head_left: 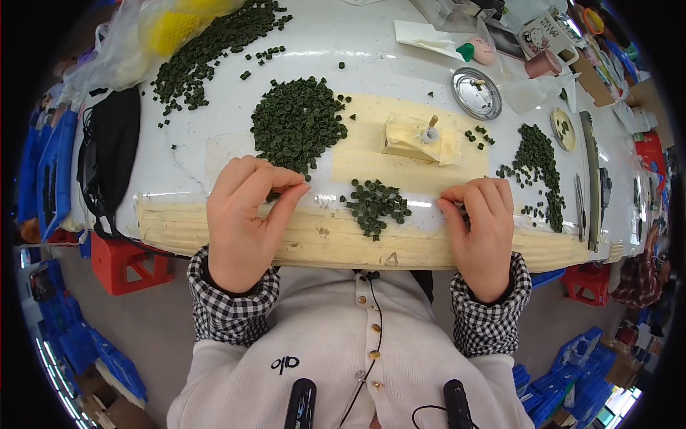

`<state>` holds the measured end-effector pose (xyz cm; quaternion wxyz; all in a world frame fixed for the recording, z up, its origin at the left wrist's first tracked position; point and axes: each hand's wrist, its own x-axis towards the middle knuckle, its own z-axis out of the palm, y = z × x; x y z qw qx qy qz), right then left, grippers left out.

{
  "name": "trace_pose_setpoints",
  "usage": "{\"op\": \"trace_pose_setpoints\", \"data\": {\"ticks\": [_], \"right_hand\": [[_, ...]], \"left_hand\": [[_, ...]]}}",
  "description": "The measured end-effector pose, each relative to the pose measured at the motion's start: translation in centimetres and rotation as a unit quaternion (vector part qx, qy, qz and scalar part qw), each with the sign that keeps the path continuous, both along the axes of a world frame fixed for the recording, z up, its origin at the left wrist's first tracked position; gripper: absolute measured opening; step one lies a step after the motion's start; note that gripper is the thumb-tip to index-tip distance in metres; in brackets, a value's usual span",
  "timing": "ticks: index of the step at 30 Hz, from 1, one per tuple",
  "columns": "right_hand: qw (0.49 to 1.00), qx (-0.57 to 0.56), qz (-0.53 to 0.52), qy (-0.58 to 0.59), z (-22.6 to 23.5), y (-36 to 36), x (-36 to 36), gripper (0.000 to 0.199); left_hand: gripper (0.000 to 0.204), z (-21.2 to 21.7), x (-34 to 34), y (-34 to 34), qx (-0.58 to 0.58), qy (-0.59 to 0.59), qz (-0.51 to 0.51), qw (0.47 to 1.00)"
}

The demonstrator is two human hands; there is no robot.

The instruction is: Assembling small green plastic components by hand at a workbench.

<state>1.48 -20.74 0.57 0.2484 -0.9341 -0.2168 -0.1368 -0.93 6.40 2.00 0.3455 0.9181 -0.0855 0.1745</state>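
Observation:
Small dark green round pieces lie in heaps on the white table. My left hand is closed in a pinch at the near edge of the large heap. A green piece shows right at its fingertips; whether it is gripped I cannot tell. Between my hands is a smaller heap. To its right, my right hand has thumb and forefinger pressed together, fingers curled; what they hold is hidden, with a dark bit showing under the palm. Beyond stands a tape-covered block with a short upright metal pin.
More green pieces lie at the far left and right. A round metal lid, a small dish, tweezers and a long bar sit rightward. A black cloth bag hangs at the left edge; red stools stand below.

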Motion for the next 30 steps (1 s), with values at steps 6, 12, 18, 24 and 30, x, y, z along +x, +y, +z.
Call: {"op": "trace_pose_setpoints", "data": {"ticks": [6,12,18,24,30], "right_hand": [[0.997,0.08,-0.001,0.009,0.1,0.5,0.1,0.014],[0.987,0.157,-0.006,0.045,0.6,0.8,-0.6,0.015],[0.813,0.498,-0.001,0.303,0.9,0.7,-1.4,0.016],[0.643,0.643,0.079,0.408,-0.8,0.2,-1.0,0.021],[0.589,0.676,0.1,0.433,-0.5,0.7,-1.0,0.021]], "left_hand": [[0.011,-0.7,-0.3,0.1,0.048,0.008,-0.003,0.999],[0.011,-1.3,0.4,-1.0,0.077,-0.018,0.019,0.997],[0.011,-1.0,0.6,-1.1,0.108,-0.04,0.008,0.993],[0.013,-1.0,-0.1,-1.9,-0.068,-0.015,0.006,0.998],[0.014,-0.5,0.1,-2.9,-0.32,0.07,-0.125,0.937]]}}
